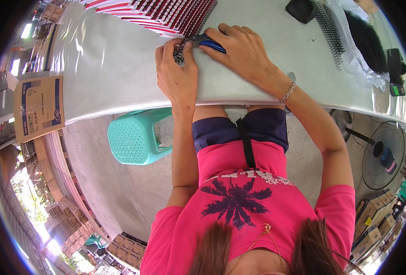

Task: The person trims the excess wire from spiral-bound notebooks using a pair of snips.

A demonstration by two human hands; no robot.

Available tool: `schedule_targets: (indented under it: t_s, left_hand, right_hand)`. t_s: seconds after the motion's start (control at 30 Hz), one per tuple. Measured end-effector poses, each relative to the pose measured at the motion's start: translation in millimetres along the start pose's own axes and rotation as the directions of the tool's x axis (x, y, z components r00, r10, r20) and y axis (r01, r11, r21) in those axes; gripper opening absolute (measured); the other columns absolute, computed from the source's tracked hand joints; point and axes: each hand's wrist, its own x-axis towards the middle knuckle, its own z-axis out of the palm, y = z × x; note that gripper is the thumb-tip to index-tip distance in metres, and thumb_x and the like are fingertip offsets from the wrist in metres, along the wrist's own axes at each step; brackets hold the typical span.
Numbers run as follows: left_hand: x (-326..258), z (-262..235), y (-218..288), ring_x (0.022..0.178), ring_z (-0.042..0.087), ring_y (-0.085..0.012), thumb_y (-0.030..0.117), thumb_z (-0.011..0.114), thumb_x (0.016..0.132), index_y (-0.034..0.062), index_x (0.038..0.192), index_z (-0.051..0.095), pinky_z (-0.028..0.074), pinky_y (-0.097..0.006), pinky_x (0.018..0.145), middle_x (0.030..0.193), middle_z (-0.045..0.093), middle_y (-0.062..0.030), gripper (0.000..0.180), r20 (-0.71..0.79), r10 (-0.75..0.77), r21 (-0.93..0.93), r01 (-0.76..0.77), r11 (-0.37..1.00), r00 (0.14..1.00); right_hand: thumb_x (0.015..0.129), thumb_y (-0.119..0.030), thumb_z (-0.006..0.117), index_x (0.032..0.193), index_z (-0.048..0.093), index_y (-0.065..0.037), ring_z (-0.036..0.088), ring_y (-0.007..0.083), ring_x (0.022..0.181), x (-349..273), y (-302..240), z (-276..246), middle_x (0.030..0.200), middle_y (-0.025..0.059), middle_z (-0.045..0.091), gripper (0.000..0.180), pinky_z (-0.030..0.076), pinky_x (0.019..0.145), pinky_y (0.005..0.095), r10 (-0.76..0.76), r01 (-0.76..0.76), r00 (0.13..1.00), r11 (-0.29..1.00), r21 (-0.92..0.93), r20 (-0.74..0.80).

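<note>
A stack of spiral-bound notebooks [152,13] with red-and-white edges and black coils lies at the far side of the table, left of centre. At its near corner, my left hand [177,80] has its fingers closed around a black spiral coil [178,54]. My right hand [244,50] grips a pair of blue-handled pliers [213,44]. The dark jaws point left and meet the coil by my left fingertips. Whether the jaws are closed on the wire is too small to tell.
Loose black coils [329,34] and a bundle of black coils [367,43] in clear plastic lie at the far right of the table [116,78]. A black device [395,71] stands beside them. A green stool [129,140], a cardboard box [38,109] and a fan [381,156] are around me.
</note>
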Motion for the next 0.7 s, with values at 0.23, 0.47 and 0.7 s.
schedule_targets:
  t_s: [0.23, 0.47, 0.7]
  left_hand:
    - [-2.9, -2.7, -8.3, 0.106, 0.06, -0.0345, 0.026, 0.065, 0.094, 0.0086, 0.107, 0.071, 0.046, -0.044, 0.091, 0.112, 0.062, -0.0142, 0.023, -0.061, 0.028, 0.058, -0.024, 0.998, 0.998]
    - [-3.7, -0.4, -14.4, 0.127, 0.045, -0.0374, 0.038, 0.073, 0.087, 0.0191, 0.115, 0.07, 0.031, -0.053, 0.107, 0.132, 0.05, -0.0128, 0.034, -0.058, 0.076, 0.247, -0.059, 0.967, 0.995]
    - [0.4, 4.3, -22.3, 0.127, 0.046, -0.0341, 0.038, 0.072, 0.087, 0.0186, 0.114, 0.07, 0.027, -0.052, 0.11, 0.129, 0.053, -0.0121, 0.033, -0.001, 0.128, 0.21, -0.125, 0.97, 0.992]
  right_hand:
    - [0.089, -0.041, 0.068, 0.101, 0.065, -0.012, 0.067, 0.0297, 0.078, -5.7, 3.7, -8.3, 0.091, 0.0105, 0.068, 0.031, 0.051, 0.07, 0.0418, 0.036, -0.036, 0.999, 0.999, -0.021, -0.011]
    - [0.087, -0.042, 0.07, 0.112, 0.066, -0.015, 0.06, 0.028, 0.095, -8.2, 8.5, -6.5, 0.107, 0.0122, 0.064, 0.037, 0.042, 0.078, 0.0434, -0.034, 0.028, 0.998, 0.993, -0.113, -0.052]
    - [0.088, -0.043, 0.068, 0.113, 0.066, -0.015, 0.061, 0.027, 0.095, -5.6, 6.7, -1.1, 0.106, 0.0121, 0.064, 0.038, 0.042, 0.078, 0.0431, -0.042, 0.037, 0.998, 0.993, -0.109, -0.049]
